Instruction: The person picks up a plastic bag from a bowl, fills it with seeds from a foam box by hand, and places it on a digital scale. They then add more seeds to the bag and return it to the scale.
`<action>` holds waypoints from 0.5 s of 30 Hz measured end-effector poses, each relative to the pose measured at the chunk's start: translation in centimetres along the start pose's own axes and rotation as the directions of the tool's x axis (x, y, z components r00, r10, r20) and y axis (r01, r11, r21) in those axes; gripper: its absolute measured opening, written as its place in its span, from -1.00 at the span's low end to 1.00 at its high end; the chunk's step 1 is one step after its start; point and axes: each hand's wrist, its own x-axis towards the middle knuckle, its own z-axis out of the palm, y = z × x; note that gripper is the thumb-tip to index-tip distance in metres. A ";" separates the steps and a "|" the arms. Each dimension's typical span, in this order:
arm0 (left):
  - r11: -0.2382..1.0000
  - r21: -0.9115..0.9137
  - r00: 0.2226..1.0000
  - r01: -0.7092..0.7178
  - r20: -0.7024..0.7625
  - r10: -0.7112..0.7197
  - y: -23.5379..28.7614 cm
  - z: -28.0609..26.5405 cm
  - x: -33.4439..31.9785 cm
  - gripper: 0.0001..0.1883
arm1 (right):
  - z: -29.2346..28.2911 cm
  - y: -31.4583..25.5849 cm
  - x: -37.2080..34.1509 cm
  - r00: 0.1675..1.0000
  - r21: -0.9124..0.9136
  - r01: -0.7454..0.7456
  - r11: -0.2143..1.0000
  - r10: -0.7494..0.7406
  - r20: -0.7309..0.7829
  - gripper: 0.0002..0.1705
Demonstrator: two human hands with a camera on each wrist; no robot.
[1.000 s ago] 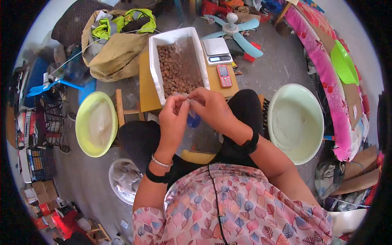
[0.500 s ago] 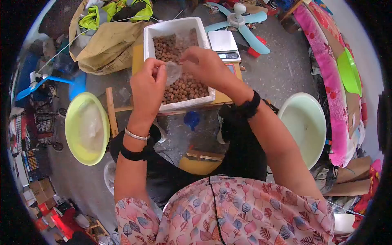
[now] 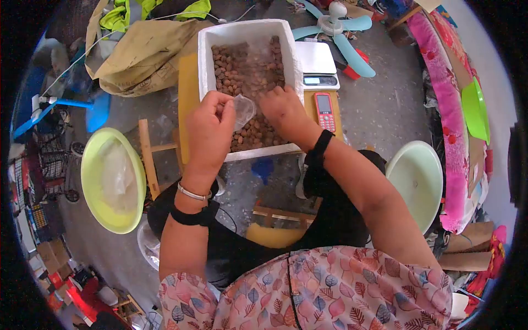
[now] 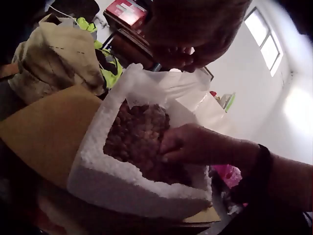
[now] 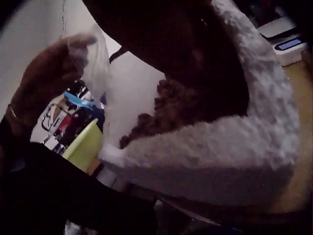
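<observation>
A white foam box holds many small brown nut-like pieces. Above its near left part, the left hand pinches a clear plastic bag, which also hangs from that hand in the right wrist view. The right hand is down at the brown pieces inside the box, fingers bent among them; the left wrist view shows this hand there too. Its fingertips are partly hidden, so what it grips cannot be told.
A scale and red phone lie right of the box, with a fan behind. A yellow-green basin stands left, a pale basin right. A brown sack is at the back left.
Both hands have moved from close together near the box's front edge to over the box. They have parted; the left keeps the bag while the right has gone down to the brown pieces.
</observation>
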 end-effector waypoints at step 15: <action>0.990 -0.086 0.993 0.115 0.026 -0.113 -0.2 1.4 0.5 -0.90 | -8.4 0.1 1.4 0.852 0.738 0.000 0.675 0.386 -0.353 -0.68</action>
